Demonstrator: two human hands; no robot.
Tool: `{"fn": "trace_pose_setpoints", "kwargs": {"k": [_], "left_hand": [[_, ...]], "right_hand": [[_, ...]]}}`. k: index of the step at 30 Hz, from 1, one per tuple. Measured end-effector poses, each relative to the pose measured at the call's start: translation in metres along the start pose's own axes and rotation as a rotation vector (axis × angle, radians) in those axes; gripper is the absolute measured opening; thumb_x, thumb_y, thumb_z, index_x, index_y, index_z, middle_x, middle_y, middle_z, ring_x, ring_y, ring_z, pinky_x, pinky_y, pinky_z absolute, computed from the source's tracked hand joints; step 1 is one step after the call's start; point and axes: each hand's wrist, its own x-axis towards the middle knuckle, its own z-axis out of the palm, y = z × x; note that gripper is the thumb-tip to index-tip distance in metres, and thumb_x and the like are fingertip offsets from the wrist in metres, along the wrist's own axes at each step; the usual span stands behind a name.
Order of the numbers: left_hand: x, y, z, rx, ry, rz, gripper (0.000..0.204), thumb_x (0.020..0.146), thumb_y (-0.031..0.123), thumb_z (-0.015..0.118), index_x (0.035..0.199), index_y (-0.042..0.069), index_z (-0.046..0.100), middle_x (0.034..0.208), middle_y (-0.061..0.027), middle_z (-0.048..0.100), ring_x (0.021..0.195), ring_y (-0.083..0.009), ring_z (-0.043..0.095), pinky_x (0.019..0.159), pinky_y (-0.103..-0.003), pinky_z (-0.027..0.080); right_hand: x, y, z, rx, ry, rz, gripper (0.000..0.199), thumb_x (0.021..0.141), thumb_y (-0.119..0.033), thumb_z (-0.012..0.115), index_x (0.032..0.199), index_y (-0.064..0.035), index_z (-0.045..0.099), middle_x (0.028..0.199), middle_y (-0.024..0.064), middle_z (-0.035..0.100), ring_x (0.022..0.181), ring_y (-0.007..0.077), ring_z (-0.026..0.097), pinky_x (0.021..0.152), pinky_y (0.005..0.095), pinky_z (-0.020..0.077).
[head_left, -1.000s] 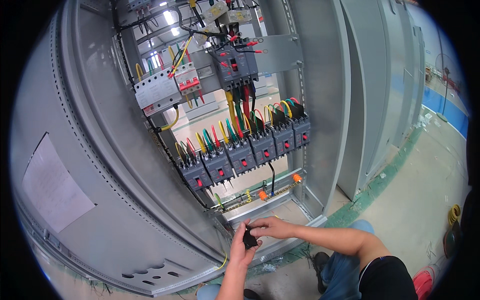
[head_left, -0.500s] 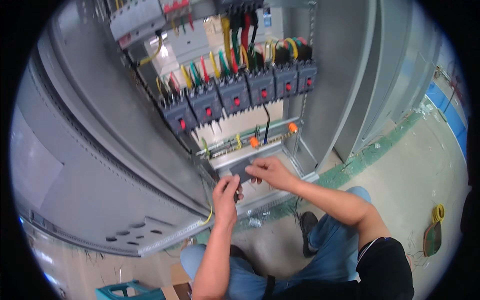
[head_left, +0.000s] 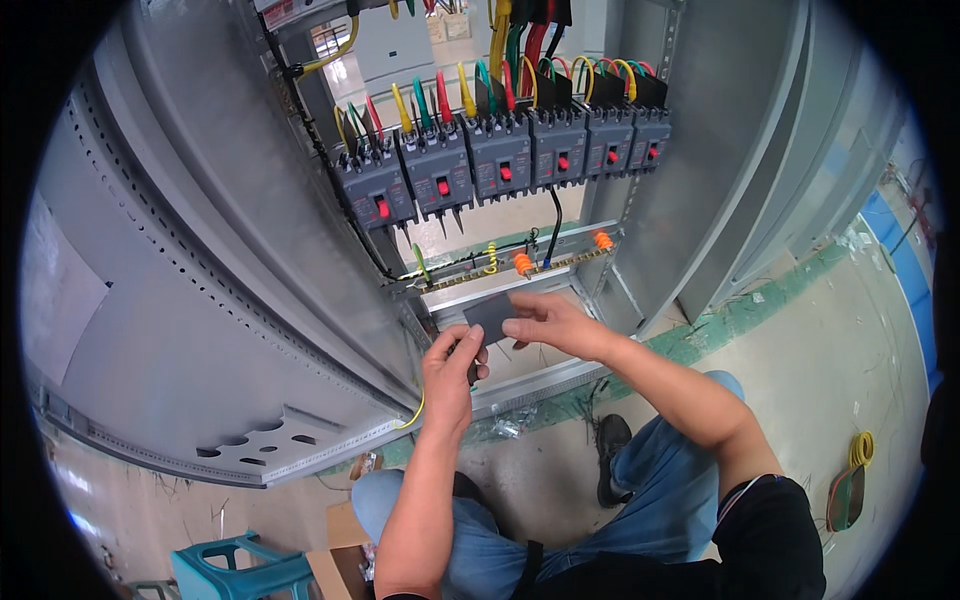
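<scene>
My left hand [head_left: 449, 370] pinches a thin, dark grey flat plate [head_left: 490, 314] by its lower left corner, thumb in front. Something dark also shows below those fingers, too hidden to name. On the plate's right edge are the thumb and fingers of my right hand [head_left: 555, 326], closed on it. The plate is held in front of the cabinet's lower opening, below a row of several dark grey circuit breakers [head_left: 500, 160] with red switches. Yellow, green and red cables rise from the breakers, with black upright plates between some of them.
A perforated metal rail [head_left: 575, 262] with two orange insulators [head_left: 522, 263] crosses below the breakers. Grey cabinet panels [head_left: 215, 290] rise on both sides. A teal stool [head_left: 240, 568] and a cardboard box [head_left: 338, 570] stand lower left; a yellow coil [head_left: 861, 449] lies on the floor at right.
My view has shifted, so the breakers appear lower and further right, and sharper. More of the plate's face shows between my hands, which both still hold it.
</scene>
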Motion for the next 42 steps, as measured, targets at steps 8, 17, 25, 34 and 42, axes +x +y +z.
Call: {"fn": "trace_pose_setpoints", "kwargs": {"k": [8,17,25,34,42], "left_hand": [[0.005,-0.023,-0.013,0.397,0.019,0.221,0.017,0.100,0.021,0.070,0.110,0.008,0.074,0.092,0.0027,0.063,0.074,-0.0052,0.053,0.063,-0.024,0.044],[-0.001,-0.005,-0.006,0.158,0.091,-0.054,0.021,0.099,0.022,0.071,0.113,0.007,0.073,0.097,0.0002,0.066,0.074,-0.0054,0.054,0.060,-0.022,0.043],[-0.001,-0.001,-0.014,0.124,0.081,-0.055,0.021,0.099,0.024,0.072,0.112,0.008,0.073,0.098,-0.0002,0.067,0.074,-0.0055,0.054,0.060,-0.022,0.043],[-0.003,0.003,-0.015,0.118,0.072,-0.046,0.022,0.099,0.026,0.072,0.112,0.008,0.073,0.099,-0.0004,0.066,0.076,-0.0059,0.054,0.061,-0.022,0.044],[-0.004,0.001,-0.015,0.109,0.065,-0.048,0.024,0.099,0.024,0.072,0.114,0.006,0.072,0.101,-0.0012,0.065,0.077,-0.0057,0.054,0.061,-0.022,0.045]], "right_hand": [[0.016,0.016,0.017,-0.009,0.012,0.070,0.046,0.107,-0.041,0.058,0.134,-0.0055,0.066,0.114,0.0076,0.071,0.104,0.0171,0.068,0.079,0.0307,0.0591],[0.116,0.006,-0.014,-0.234,0.629,-0.372,0.028,0.106,-0.026,0.056,0.107,0.0012,0.064,0.076,0.0089,0.067,0.060,0.0180,0.069,0.060,0.0325,0.0543],[0.126,0.016,-0.012,-0.278,0.736,-0.374,0.025,0.106,-0.023,0.055,0.106,0.0006,0.063,0.075,0.0104,0.067,0.058,0.0201,0.069,0.057,0.0353,0.0531],[0.138,0.007,-0.018,-0.651,0.866,-0.356,0.028,0.104,-0.026,0.056,0.107,0.0003,0.064,0.086,0.0277,0.069,0.084,0.0504,0.066,0.076,0.0535,0.0511],[0.178,0.020,-0.025,-0.625,0.901,-0.271,0.039,0.100,-0.033,0.058,0.099,0.0046,0.069,0.090,0.0312,0.069,0.092,0.0530,0.065,0.083,0.0568,0.0506]]}}
